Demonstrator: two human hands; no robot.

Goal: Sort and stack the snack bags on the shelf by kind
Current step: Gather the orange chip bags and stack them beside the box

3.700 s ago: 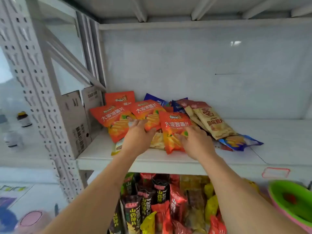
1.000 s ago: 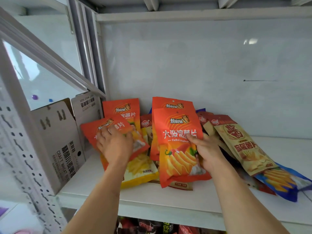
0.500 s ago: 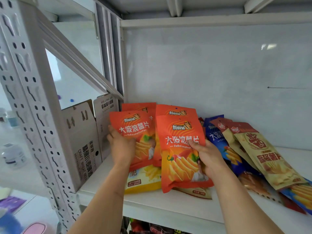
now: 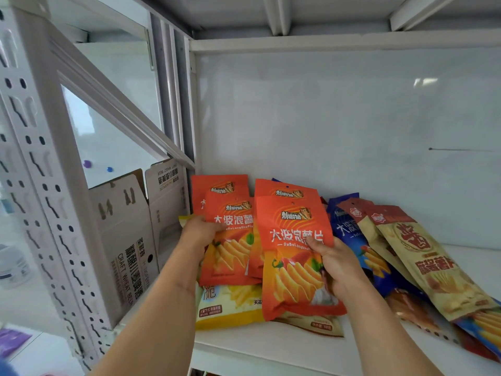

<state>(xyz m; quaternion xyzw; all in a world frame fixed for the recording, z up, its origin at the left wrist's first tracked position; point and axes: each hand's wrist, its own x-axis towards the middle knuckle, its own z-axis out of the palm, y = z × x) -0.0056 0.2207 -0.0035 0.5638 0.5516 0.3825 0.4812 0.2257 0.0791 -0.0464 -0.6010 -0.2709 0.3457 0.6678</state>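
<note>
My right hand [image 4: 336, 270] grips an orange chip bag [image 4: 291, 267] upright at the front of the white shelf [image 4: 271, 346]. A second orange bag [image 4: 284, 189] stands right behind it. My left hand [image 4: 199, 233] holds another orange bag [image 4: 230, 256] upright by its left edge, with one more orange bag [image 4: 217, 185] behind that. Under them lies a yellow bag [image 4: 230, 305]. To the right, a blue bag [image 4: 349, 232] and tan bags [image 4: 431, 267] lean in a slanted pile.
A cardboard box [image 4: 127, 240] with open flaps stands left of the bags, against the perforated shelf post [image 4: 40, 185]. The shelf's white back wall [image 4: 339, 118] is close behind the bags. Bare shelf surface lies at the far right behind the tan bags.
Both hands have lifted orange bags from a flat pile into upright positions and brought them close side by side. The view has moved closer and to the left.
</note>
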